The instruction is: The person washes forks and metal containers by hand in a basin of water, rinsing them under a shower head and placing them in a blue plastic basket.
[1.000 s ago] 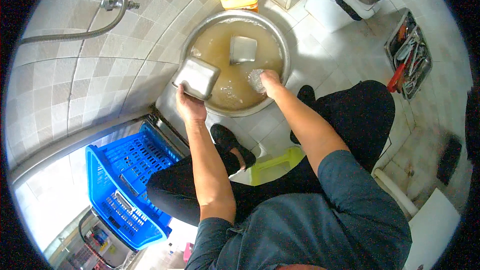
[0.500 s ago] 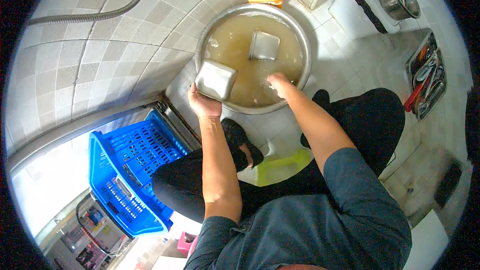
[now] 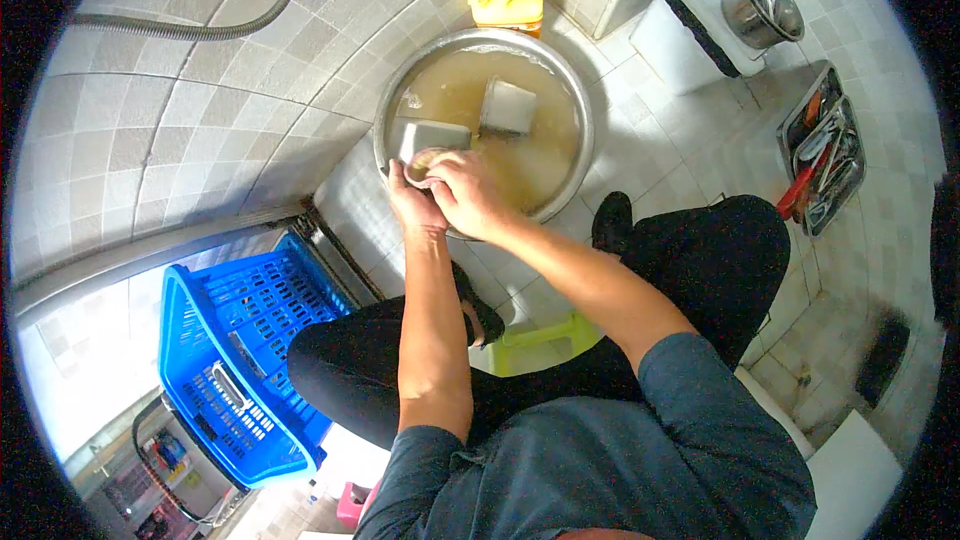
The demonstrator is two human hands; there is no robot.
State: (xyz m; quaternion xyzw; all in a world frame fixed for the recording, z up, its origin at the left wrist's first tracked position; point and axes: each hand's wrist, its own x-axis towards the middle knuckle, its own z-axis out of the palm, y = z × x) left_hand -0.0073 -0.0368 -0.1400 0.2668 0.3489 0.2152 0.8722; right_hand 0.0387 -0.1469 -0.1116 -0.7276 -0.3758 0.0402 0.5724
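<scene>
Rectangular silver metal pan [image 3: 436, 134] noted at the left side of the wide, round silver metal basin [image 3: 587, 136], by cloudy brown water [image 3: 550, 155]. Judged light, stiff, slippery when wet, not fragile; best taken by its rim. Its near edge is gripped by the left hand [image 3: 416, 204], fingers partly hidden. Right hand [image 3: 464, 190]: fingers bent at a blurred pale lump [image 3: 428, 162]; whether pinched cannot be told.

Single wide fisheye view, worn on head, looks steeply down past wearer's torso [image 3: 600, 465] toward hands [image 3: 468, 195], mid-distance, slightly above and left of frame centre. Takes in tiled wall [image 3: 240, 130] left of hands, floor [image 3: 650, 130] to right; straight edges bow outward.
</scene>
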